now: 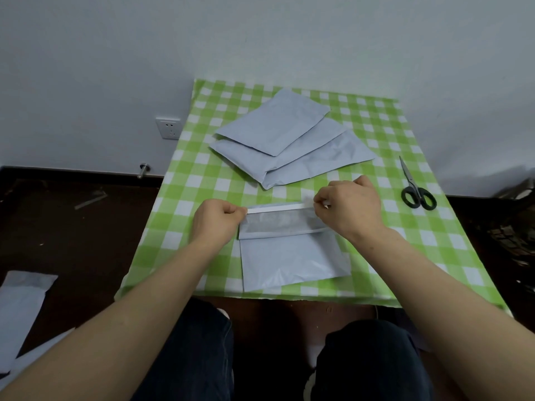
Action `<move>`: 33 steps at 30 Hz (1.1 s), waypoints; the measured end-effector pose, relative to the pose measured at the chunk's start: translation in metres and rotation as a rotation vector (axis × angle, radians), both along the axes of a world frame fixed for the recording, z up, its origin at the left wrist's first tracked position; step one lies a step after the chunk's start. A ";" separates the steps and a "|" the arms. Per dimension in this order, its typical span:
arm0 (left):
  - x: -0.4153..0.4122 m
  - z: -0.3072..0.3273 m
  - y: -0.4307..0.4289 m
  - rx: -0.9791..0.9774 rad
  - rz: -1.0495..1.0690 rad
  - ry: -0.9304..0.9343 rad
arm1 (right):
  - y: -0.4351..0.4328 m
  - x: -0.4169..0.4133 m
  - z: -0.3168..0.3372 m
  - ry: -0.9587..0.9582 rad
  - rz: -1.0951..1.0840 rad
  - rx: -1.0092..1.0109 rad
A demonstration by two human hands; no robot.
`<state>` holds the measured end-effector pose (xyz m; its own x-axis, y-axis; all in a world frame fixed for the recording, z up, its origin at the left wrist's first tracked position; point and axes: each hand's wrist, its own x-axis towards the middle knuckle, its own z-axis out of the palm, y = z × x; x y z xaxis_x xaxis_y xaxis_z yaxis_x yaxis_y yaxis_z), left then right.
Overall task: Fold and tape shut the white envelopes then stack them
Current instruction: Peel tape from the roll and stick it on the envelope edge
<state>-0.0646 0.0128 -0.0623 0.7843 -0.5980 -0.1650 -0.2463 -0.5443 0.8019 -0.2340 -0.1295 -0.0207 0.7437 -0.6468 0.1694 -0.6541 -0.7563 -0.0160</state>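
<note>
Head view: the envelope (289, 261) lies flat on the near half of the green-checked table (199, 169). Its lower edge is close to the table's near edge and its flap (280, 225) is turned down over the body. A white strip (275, 210) runs along the flap's far edge.

The left hand (215, 217) is curled, thumb and fingers pinching the strip's left end. The right hand (350, 206) is curled the same way at the strip's right end. A small white bit shows by its fingers, but the fingertips are tucked under the knuckles, so how much it grips is hard to make out. The right wrist covers the flap's right corner. The flap's face looks grey and blurred, and I cannot tell whether tape lies there.

Beyond the hands a pile of envelopes (289, 140) lies fanned, each partly covering the one beneath, so their count is uncertain. Scissors (417, 189) lie with blades together near the table's right edge, well apart from the envelope.

Bare cloth runs from the left hand to the table's left edge, and also lies between the right hand and the scissors. White sheets (20, 302) on the floor at lower left are cut off by the frame
</note>
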 end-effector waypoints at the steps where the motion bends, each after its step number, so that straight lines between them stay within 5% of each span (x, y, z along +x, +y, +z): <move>1: 0.000 0.001 0.000 0.000 -0.001 0.001 | 0.000 0.000 -0.001 0.002 -0.001 -0.005; 33: 0.004 0.002 -0.005 0.151 -0.067 -0.084 | -0.005 0.012 -0.008 0.148 -0.016 -0.049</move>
<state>-0.0604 0.0081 -0.0603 0.7585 -0.6225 -0.1929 -0.3482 -0.6373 0.6875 -0.2218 -0.1346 -0.0283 0.7524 -0.6525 0.0907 -0.6587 -0.7431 0.1182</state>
